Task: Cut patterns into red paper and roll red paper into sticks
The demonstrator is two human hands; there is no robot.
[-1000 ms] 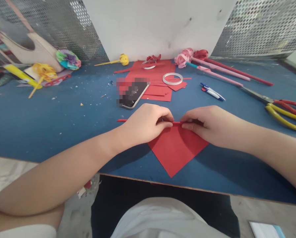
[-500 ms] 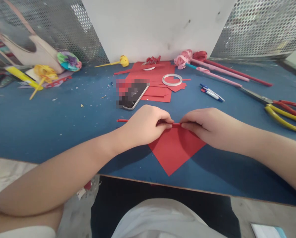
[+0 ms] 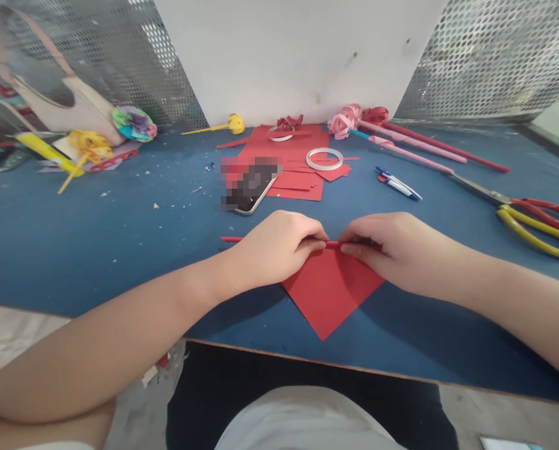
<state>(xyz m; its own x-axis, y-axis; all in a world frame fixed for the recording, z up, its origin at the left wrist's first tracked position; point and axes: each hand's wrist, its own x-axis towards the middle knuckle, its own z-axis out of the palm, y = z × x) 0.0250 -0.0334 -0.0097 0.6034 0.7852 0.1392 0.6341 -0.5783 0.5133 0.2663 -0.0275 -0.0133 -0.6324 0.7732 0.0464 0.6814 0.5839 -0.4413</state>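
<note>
A red paper sheet [image 3: 328, 294] lies on the blue table [image 3: 96, 237] near its front edge, one corner pointing toward me. Its far edge is rolled into a thin red tube that sticks out to the left. My left hand [image 3: 277, 250] is closed, fingertips pinching the rolled edge. My right hand [image 3: 391, 250] is closed on the same roll just to the right, fingers pressed along it. The two hands nearly touch at the middle.
Behind the hands lie a phone [image 3: 251, 187], a stack of red paper [image 3: 293, 162], a tape ring [image 3: 325, 159] and a pen [image 3: 398, 183]. Scissors [image 3: 532, 215] lie at the right; paper flowers on sticks [image 3: 401, 140] at the back; craft clutter [image 3: 82, 144] at far left.
The hands kept their grip and rolled the paper a little tighter, so less of the red sheet shows. The view tilted slightly downward.
</note>
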